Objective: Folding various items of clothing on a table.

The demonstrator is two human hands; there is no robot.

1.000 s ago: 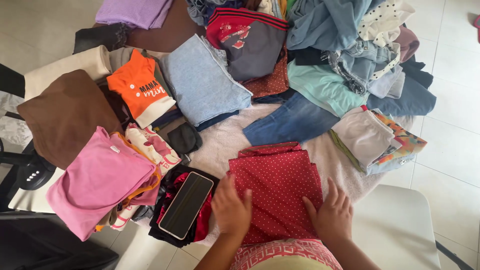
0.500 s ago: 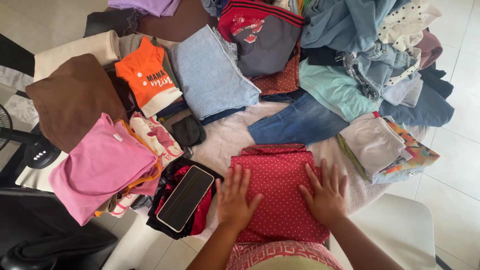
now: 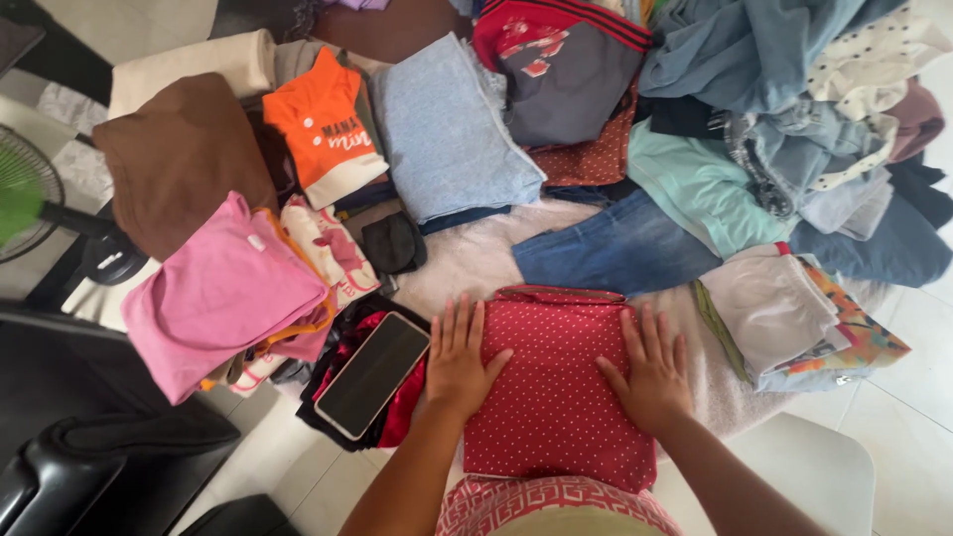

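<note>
Big loose heap of jeans and tops (image 3: pixel 784 109) filling the upper right of the frame, folded stacks along the upper left: brown piece (image 3: pixel 179 159), light blue knit (image 3: pixel 452 134), pink top (image 3: pixel 223 293), orange shirt (image 3: pixel 323 129). Lower centre, on a fuzzy pale blanket (image 3: pixel 462 263): folded red polka-dot garment (image 3: pixel 556 387), probably light, soft and floppy, so best lifted by opposite edges or scooped from underneath. Left hand (image 3: pixel 459 362) and right hand (image 3: pixel 650 372) both flat, fingers spread, pressing down on it, gripping nothing. Dark phone (image 3: pixel 372 375) lying just beside the left hand, tight on that side.
</note>
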